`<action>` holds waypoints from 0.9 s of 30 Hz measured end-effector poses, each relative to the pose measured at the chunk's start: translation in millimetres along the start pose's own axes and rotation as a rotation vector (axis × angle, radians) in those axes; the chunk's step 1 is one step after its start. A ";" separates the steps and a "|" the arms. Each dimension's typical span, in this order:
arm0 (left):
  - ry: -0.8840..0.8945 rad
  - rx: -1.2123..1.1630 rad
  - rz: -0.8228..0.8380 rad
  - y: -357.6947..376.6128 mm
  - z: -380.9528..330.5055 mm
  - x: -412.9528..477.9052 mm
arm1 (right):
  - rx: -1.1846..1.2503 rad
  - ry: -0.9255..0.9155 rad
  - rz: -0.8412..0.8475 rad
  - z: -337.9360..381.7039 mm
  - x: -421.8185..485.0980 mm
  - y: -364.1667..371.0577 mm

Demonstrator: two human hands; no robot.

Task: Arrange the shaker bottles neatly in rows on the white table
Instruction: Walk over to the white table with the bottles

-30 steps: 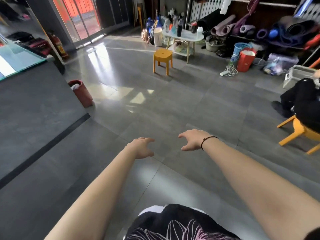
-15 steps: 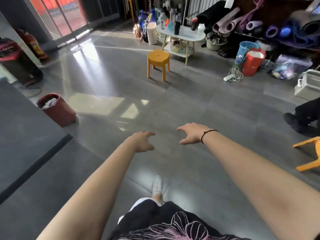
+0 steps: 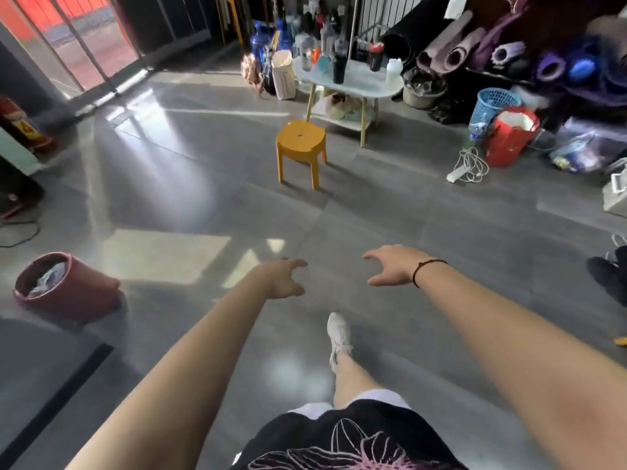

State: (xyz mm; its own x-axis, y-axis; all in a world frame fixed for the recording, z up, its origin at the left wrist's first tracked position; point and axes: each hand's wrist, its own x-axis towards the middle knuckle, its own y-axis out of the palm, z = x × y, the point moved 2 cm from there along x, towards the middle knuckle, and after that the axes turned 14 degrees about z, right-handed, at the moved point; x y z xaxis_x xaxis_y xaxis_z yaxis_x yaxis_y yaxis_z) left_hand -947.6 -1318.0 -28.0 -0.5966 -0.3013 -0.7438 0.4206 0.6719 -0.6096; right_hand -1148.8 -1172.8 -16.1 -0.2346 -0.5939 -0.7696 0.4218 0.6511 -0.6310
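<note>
White table point(image 3: 359, 83) with the bottles point(image 3: 339, 67) on it now sits nearer and more central than a second ago, the yellow stool point(image 3: 300, 141) in front of it; I judge I am walking up, nothing arranged yet. My left hand point(image 3: 283, 278) and right hand point(image 3: 390, 266) reach forward, fingers loosely spread, both empty.

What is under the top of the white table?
Under the white table top a lower shelf holds a heap of pale, soft-looking items; what they are is too blurred to tell. The top hides the back of the shelf.
</note>
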 end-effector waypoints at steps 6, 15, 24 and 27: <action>-0.018 -0.012 -0.037 -144.4 -5.8 106.2 | -0.021 -0.013 -0.044 -51.5 104.0 -153.6; -0.032 -0.097 -0.061 -318.2 -8.9 232.1 | -0.005 -0.051 -0.031 -101.1 208.4 -335.2; 0.004 -0.071 -0.013 -465.7 16.6 394.5 | 0.051 -0.037 -0.028 -152.8 356.4 -464.8; 0.018 -0.054 -0.017 -536.2 24.5 444.0 | 0.078 -0.014 -0.018 -172.9 401.5 -523.9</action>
State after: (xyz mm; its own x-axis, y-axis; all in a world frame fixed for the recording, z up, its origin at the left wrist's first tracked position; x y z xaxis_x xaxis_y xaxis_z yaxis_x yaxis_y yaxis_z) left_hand -1421.3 -1828.7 -38.1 -0.6156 -0.3016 -0.7281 0.3732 0.7022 -0.6064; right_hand -1615.5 -1670.6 -11.4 -0.2304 -0.6122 -0.7564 0.4845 0.6019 -0.6348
